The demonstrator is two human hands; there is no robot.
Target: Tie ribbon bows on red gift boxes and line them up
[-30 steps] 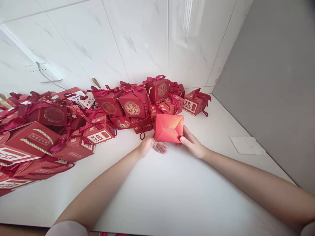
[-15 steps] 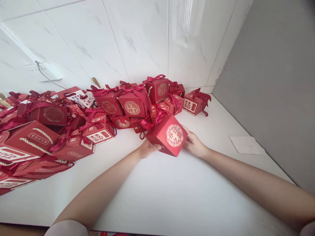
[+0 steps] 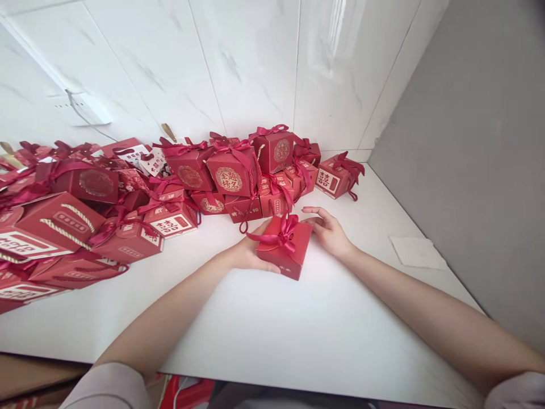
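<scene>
A red gift box (image 3: 283,255) with a magenta ribbon bow on its lid is in front of me, low over or on the white table (image 3: 298,329); I cannot tell if it touches. My left hand (image 3: 251,253) grips its left side, with the thumb along the lower front edge. At the box's right rear corner is my right hand (image 3: 330,232), its fingers apart and the index stretched out above the table. Some of its fingertips are hidden by the box or close to it. Just behind stands a row of similar ribboned boxes (image 3: 230,173).
More red boxes (image 3: 46,221) are piled along the left. A single box (image 3: 338,175) stands at the right end near the corner. White paper (image 3: 418,252) lies by the right edge. Behind is a marbled tile wall (image 3: 255,62) with a socket and cable (image 3: 87,108).
The box has turned from showing its round gold emblem to showing its bowed lid upward, and is lower. My right hand's fingers have opened away from it. The view has shifted slightly.
</scene>
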